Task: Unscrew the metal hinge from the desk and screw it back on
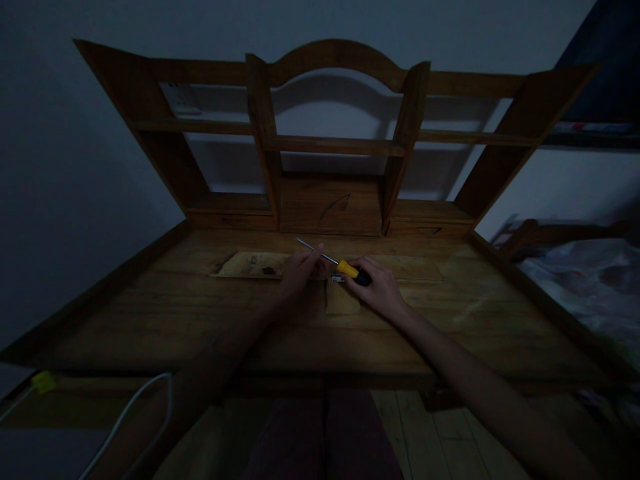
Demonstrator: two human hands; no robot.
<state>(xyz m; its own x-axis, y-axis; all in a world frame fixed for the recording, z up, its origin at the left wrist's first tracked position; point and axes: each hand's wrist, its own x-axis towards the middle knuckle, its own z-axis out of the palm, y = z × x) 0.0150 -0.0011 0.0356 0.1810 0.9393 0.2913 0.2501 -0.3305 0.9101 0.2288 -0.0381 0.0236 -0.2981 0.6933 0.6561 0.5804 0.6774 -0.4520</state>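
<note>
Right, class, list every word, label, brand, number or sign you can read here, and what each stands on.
None can be read.
Screwdriver in the right hand: no legible lettering.
Pale strip: a dark mark, too blurred to tell whether it is writing.

Dim, pale wall [210, 27] behind open wooden shelves [333, 145].

Dim light leaves the view's edges dark, with soft shadows behind the shelves [335, 145].
</note>
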